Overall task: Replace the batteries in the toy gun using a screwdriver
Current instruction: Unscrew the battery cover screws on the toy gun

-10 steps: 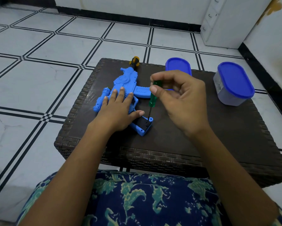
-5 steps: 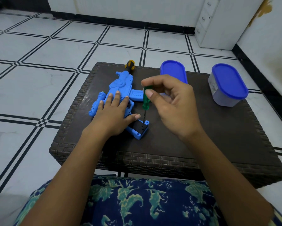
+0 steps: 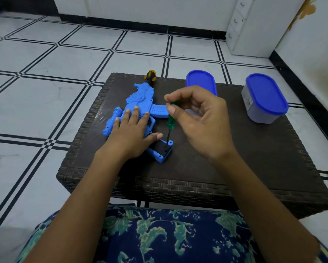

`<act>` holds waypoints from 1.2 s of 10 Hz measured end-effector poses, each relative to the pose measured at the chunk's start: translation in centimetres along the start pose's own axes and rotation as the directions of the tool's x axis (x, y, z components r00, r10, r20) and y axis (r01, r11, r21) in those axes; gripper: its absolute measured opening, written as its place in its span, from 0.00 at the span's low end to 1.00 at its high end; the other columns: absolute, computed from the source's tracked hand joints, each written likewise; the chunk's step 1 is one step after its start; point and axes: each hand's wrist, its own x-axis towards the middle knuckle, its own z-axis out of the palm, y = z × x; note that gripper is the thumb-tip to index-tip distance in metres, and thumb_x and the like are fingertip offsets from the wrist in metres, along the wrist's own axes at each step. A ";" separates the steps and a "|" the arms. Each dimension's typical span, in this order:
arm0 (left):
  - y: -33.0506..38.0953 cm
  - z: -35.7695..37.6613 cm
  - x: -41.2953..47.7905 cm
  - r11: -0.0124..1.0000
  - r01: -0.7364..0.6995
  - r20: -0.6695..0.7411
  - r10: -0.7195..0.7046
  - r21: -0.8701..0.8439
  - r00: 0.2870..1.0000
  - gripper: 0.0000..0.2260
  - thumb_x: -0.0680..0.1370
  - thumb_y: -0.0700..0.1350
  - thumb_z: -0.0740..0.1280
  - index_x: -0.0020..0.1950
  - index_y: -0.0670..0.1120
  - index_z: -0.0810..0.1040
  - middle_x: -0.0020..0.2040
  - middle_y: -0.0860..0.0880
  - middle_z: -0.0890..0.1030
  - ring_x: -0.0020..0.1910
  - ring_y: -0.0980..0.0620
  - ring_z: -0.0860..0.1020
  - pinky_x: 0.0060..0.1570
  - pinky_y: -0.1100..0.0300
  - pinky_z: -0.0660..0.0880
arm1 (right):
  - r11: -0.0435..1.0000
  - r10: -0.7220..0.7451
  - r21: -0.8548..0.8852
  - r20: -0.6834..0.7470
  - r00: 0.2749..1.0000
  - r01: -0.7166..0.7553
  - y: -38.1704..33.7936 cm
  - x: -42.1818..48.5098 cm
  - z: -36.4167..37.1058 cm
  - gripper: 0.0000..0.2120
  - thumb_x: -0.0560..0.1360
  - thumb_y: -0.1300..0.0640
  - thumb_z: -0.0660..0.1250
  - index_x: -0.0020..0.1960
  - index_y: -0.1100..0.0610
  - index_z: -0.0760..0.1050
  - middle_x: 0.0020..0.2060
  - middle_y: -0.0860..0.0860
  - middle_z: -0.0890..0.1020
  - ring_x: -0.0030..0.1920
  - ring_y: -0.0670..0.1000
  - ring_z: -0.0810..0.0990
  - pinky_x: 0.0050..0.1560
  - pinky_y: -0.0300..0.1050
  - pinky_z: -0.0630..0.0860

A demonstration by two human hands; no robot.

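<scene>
- White floor tiles (image 3: 45, 92) crossed by black double lines surround a low, dark brown woven-wicker table (image 3: 254, 158). A white cabinet (image 3: 254, 25) stands by the wall at about 1 o'clock from the table.
- A blue plastic toy gun (image 3: 140, 97) lies flat on the tabletop, towards 10 o'clock from its middle.
- Its yellow-and-black muzzle tip (image 3: 149, 74) points to 12 o'clock and reaches the table's far edge. Its grip end points to about 5 o'clock.
- A black panel (image 3: 162, 149) is set in the grip end, facing up.
- The left hand (image 3: 132, 133) lies palm down on the middle of the toy gun. Its fingers are straight and spread towards 12 o'clock, and the thumb stretches out to 3 o'clock, just beside the screwdriver's shaft.
- The right hand (image 3: 201, 120) pinches the top of a small screwdriver with a clear green handle (image 3: 171, 120) between thumb and forefinger. The other fingers are curled loosely behind.
- The screwdriver stands nearly upright, and its dark tip touches the black panel near the corner of the grip end.
- A flat, blue oval plastic lid (image 3: 199, 80) lies at 12 o'clock on the table, partly hidden behind the right hand.
- A translucent oval tub with a blue lid (image 3: 265, 97) stands at 2 o'clock, well apart from the toy gun.
- Dark blue cloth with a green leaf print (image 3: 168, 234) covers the person's lap at 6 o'clock, below the table's near edge.
</scene>
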 end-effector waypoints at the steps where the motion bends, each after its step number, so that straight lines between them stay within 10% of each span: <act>1: 0.0 0.1 0.0 1.000 -0.003 0.001 0.003 0.000 1.000 0.37 0.76 0.68 0.51 0.79 0.52 0.42 0.79 0.47 0.38 0.78 0.47 0.37 0.75 0.45 0.39 | 1.000 -0.002 0.010 0.015 1.000 0.001 0.0 -0.2 0.3 0.07 0.72 0.68 0.73 0.48 0.61 0.79 0.47 0.56 0.82 0.49 0.44 0.81 0.43 0.33 0.78; 12: 0.1 -0.1 -0.1 1.000 0.005 0.008 -0.005 0.008 1.000 0.37 0.77 0.67 0.51 0.79 0.52 0.42 0.79 0.48 0.38 0.78 0.47 0.37 0.75 0.46 0.39 | 1.000 -0.010 0.018 -0.016 1.000 0.010 -0.1 -0.1 0.0 0.04 0.73 0.67 0.73 0.47 0.63 0.80 0.45 0.54 0.84 0.46 0.49 0.83 0.39 0.39 0.81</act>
